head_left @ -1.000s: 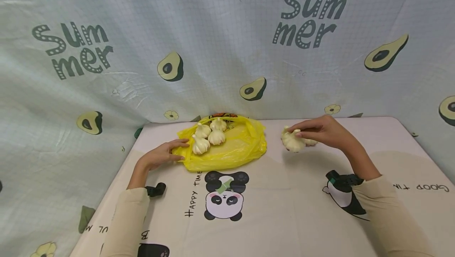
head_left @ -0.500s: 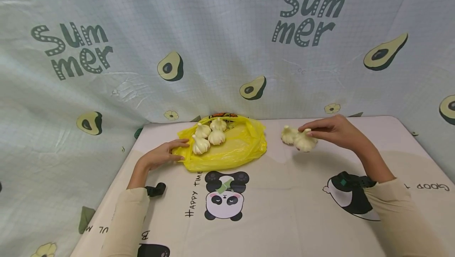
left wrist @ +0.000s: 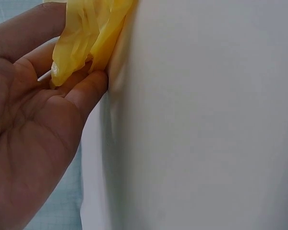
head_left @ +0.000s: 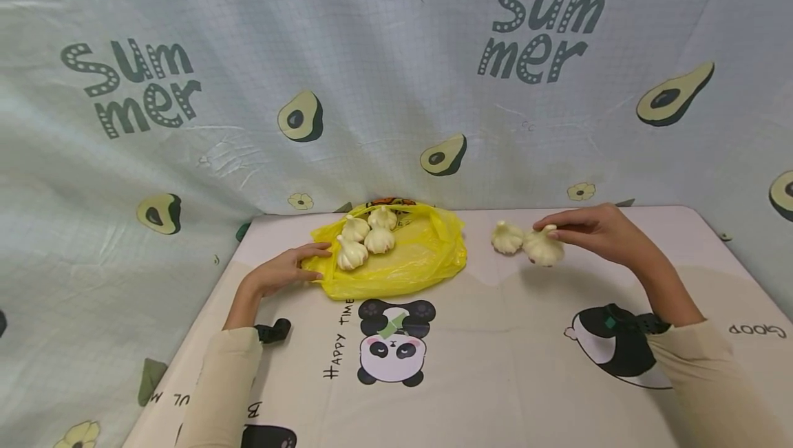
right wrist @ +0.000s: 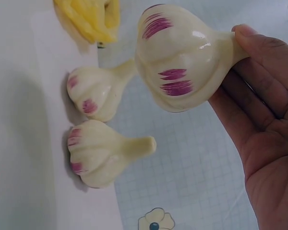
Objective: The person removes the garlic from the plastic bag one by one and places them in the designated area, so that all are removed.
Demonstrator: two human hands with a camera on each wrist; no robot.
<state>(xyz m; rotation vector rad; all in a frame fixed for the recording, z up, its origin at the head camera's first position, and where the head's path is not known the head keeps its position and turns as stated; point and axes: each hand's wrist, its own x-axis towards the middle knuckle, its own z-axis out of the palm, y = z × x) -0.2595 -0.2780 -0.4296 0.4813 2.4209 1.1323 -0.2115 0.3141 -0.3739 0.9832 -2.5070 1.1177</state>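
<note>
My right hand (head_left: 591, 228) pinches a garlic bulb (right wrist: 182, 57) by its stem, raised above the table. This bulb is glossy cream with purple streaks. Below it in the right wrist view, two more garlic bulbs stand side by side on the table, a nearer one (right wrist: 98, 153) and another (right wrist: 97, 91); from the head only one shows plainly. At the left, a yellow plastic bag (head_left: 421, 272) lies spread with its mouth open, and several garlic bulbs (head_left: 352, 252) sit together in its left part. The left hand (left wrist: 43, 110) holds the bag's left edge between thumb and fingers.
The table (head_left: 471, 365) wears a pale cloth printed with pandas and lettering. A curtain (head_left: 372, 76) with avocado prints hangs along its back edge and left side. Each wrist carries a small black camera, such as the left one (head_left: 275, 330).
The right hand has moved right with its garlic bulb, uncovering a bulb standing behind on the table. Bag and left hand have stayed in place.
</note>
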